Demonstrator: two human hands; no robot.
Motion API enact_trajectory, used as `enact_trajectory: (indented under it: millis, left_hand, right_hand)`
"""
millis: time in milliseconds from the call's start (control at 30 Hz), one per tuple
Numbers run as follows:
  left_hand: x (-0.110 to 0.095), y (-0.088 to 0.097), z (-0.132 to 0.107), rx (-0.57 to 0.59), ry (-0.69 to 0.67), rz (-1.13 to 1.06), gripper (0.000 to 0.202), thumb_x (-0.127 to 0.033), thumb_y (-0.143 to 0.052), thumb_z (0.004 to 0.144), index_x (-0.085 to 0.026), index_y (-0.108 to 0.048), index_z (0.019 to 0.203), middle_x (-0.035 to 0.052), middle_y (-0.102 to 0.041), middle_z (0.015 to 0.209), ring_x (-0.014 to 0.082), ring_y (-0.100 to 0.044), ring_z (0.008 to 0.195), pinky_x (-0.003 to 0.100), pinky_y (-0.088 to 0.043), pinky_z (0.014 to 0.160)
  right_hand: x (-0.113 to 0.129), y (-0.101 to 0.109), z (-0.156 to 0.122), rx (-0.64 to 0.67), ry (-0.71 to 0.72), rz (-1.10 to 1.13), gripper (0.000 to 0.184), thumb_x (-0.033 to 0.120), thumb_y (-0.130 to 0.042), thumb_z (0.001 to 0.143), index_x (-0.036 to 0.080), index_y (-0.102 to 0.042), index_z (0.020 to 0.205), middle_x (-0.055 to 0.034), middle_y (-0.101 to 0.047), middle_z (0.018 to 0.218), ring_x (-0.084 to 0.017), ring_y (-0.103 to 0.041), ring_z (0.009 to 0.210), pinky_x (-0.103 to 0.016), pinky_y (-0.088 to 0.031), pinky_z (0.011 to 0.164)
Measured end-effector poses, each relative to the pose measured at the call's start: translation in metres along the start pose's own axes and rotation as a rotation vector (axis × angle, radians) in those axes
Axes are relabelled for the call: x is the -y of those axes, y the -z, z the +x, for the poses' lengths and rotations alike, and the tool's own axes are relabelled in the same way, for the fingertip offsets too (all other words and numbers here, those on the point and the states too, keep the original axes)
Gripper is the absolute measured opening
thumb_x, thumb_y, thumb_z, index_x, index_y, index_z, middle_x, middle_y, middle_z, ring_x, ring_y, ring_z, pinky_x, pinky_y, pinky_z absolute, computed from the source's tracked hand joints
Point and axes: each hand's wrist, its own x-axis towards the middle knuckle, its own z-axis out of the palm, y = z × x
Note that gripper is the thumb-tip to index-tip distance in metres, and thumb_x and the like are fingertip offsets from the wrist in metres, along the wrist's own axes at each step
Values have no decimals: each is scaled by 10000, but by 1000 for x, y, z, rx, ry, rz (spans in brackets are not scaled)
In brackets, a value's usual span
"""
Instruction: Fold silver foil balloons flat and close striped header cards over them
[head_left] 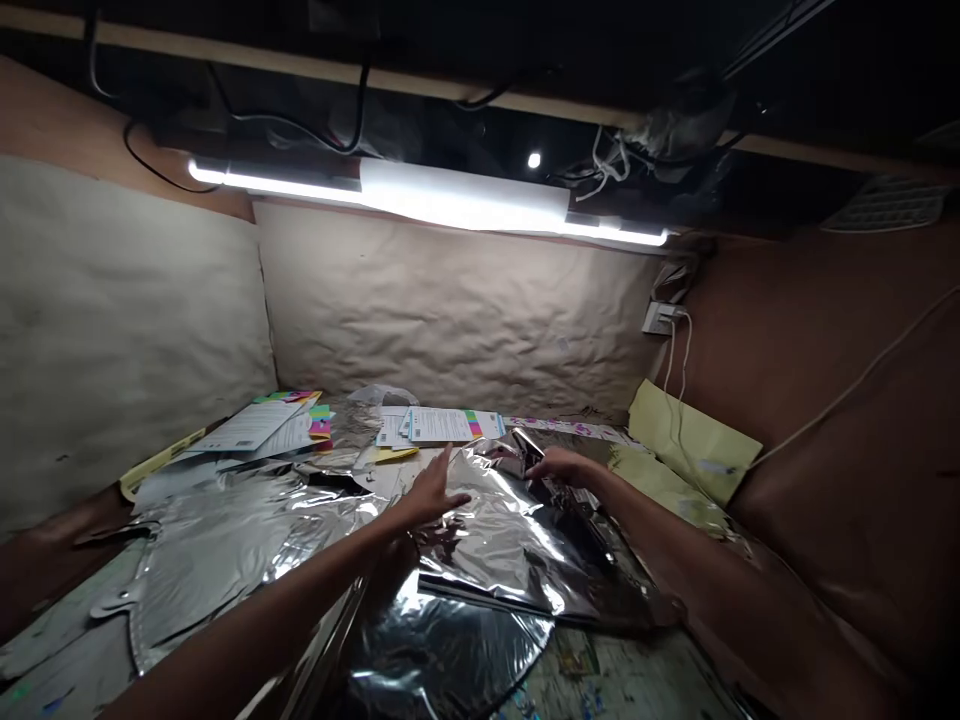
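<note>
A shiny silver foil sheet (487,520) lies crumpled and partly folded in front of me on the table. My left hand (431,492) rests at its left side, with thumb and fingers spread apart. At the sheet's far right part, my right hand (561,466) has its fingers curled around a raised fold of the foil. Below sits another silver foil piece (450,650) with a rounded edge, partly covered by the upper sheet. More silver foil (225,550) spreads over the table to the left of my left arm.
Printed cards (442,424) with coloured strips lie at the back, and more printed sheets (251,425) at the back left. A yellow board (690,440) leans on the right wall below a socket (663,318) with cables. A lit tube lamp (465,195) hangs above.
</note>
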Motion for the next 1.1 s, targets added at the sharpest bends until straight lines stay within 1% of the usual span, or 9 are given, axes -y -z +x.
enact_trajectory:
  millis: [167, 367, 467, 567, 733, 833, 933, 1033, 1100]
  left_hand:
    - [-18, 75, 27, -196, -38, -283, 1007, -521, -698, 785, -54, -185, 1515, 296, -485, 1400, 364, -487, 1299, 496, -422, 1021]
    - [-61, 140, -2, -303, -197, -402, 452, -473, -707, 784, -75, -703, 1000, 116, -729, 954, 275, -668, 930, 381, -528, 845]
    - [-69, 125, -55, -270, -372, -303, 237, -345, -676, 840, -143, -756, 934, 94, -739, 966, 246, -677, 922, 354, -526, 852]
    - [-61, 82, -106, -79, -486, -170, 225, -277, -558, 933, -214, -758, 1013, 79, -739, 1051, 203, -689, 962, 300, -528, 860]
    - [-42, 26, -156, 264, -525, 133, 394, -256, -441, 962, -307, -599, 1319, 54, -633, 1326, 261, -582, 1232, 412, -455, 1030]
    - [-45, 24, -163, 341, -492, 158, 427, -287, -432, 961, -291, -542, 1373, 62, -571, 1400, 279, -521, 1296, 431, -422, 1057]
    - [-52, 29, -158, 323, -373, 116, 323, -361, -416, 977, -272, -690, 1123, 63, -667, 1216, 249, -622, 1104, 367, -466, 946]
    - [-55, 29, -149, 251, -149, 25, 445, -391, -309, 1013, -213, -689, 866, 54, -678, 931, 186, -630, 822, 286, -463, 761]
    - [-55, 27, -142, 212, -10, -36, 435, -390, -311, 1009, -207, -668, 839, 32, -671, 830, 178, -614, 752, 264, -435, 702]
  right_hand:
    - [67, 26, -23, 28, 286, -48, 335, 346, -837, 603, 150, -566, 613, 65, -511, 561, -102, -490, 590, -221, -387, 573]
    - [100, 40, -98, -267, 755, -358, 299, 457, -691, 802, 160, -657, 784, -33, -637, 783, -175, -555, 752, -277, -440, 700]
    - [62, 18, -131, -307, 928, -378, 200, 362, -606, 898, 187, -686, 841, -65, -694, 836, -189, -617, 769, -310, -487, 729]
    - [-2, -16, -143, -197, 1060, -428, 185, 216, -518, 952, 214, -694, 893, -49, -728, 817, -183, -659, 811, -313, -518, 746]
    - [-84, -55, -143, 21, 1023, -597, 236, 180, -485, 964, 242, -702, 1035, -48, -751, 1017, -191, -675, 920, -334, -540, 776]
    - [-97, -58, -147, 51, 974, -551, 261, 169, -461, 966, 225, -702, 1047, -64, -742, 1039, -190, -673, 920, -337, -533, 785]
    - [-97, -59, -155, -16, 909, -516, 242, 220, -487, 954, 221, -722, 1012, -77, -725, 960, -209, -654, 898, -347, -509, 777]
    - [-92, -62, -158, -108, 638, -425, 270, 328, -493, 957, 210, -729, 899, -53, -678, 789, -200, -624, 741, -319, -476, 673]
    - [-87, -64, -154, -121, 396, -312, 255, 384, -553, 922, 204, -697, 1032, -18, -659, 732, -191, -607, 673, -301, -460, 631]
